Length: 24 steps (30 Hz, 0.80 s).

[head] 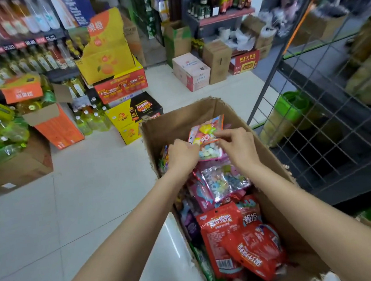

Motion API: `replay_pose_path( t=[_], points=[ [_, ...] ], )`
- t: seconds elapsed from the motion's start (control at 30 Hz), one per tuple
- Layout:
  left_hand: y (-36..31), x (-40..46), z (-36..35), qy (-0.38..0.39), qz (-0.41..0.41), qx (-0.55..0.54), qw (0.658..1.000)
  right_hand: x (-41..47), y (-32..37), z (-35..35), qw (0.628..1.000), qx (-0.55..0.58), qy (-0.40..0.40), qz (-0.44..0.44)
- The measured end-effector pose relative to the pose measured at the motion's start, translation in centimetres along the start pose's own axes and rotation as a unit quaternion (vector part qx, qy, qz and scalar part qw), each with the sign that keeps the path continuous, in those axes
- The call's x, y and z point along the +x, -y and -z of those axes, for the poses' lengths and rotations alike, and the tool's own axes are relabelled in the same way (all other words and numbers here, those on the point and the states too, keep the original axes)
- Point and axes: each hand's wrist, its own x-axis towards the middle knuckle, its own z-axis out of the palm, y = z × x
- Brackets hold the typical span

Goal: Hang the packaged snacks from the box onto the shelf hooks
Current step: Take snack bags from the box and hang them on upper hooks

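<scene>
We have both hands in the box [261, 155], lifting a candy pack [207, 138] from the pile of snacks at its far end. The left hand [182, 152] has its fingers curled on the pack's left edge; the right hand [235, 145] pinches the middle with thumb and forefinger. The pack below [226, 180] touches ours and could snag and spill out as we lift. A pinch on slick film may slip. The wire rack [329, 125] stands just beside the box; we see no hooks, so we may fumble finding one.
</scene>
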Motion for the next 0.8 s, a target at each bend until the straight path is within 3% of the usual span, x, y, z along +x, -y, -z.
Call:
replay_pose_path(
  t=[0.07,0.13,0.2,0.3,0.43,0.5,0.63,0.8],
  points=[
    [-0.7,-2.0,1.1,0.062,0.085,-0.114,0.988,-2.1,1.6,1.8,0.998,0.019,-0.064,0.008],
    [-2.0,-4.2,2.3,0.164,0.177,-0.241,0.940,-4.3,3.3,3.5,0.992,0.039,-0.121,0.009],
    [-3.5,-6.2,2.8,0.215,0.184,-0.337,0.898,-6.7,5.1,5.0,0.984,0.064,-0.165,0.005],
    [-6.4,-8.7,3.0,0.170,0.106,-0.477,0.856,-10.0,7.4,7.3,0.975,0.086,-0.207,0.013],
    [-10.0,-11.7,3.6,0.121,-0.011,-0.505,0.855,-13.0,9.1,12.5,0.980,0.102,-0.173,-0.009],
    [-11.8,-13.7,3.9,0.125,-0.073,-0.487,0.861,-14.3,9.5,16.0,0.983,0.085,-0.165,-0.003],
    [-16.4,-18.5,4.3,0.158,-0.236,-0.412,0.866,-17.5,10.6,22.6,0.962,-0.013,-0.265,0.072],
    [-22.7,-26.7,3.7,0.194,-0.453,-0.304,0.815,-22.0,10.9,30.7,0.944,0.035,-0.301,0.128]
  ],
)
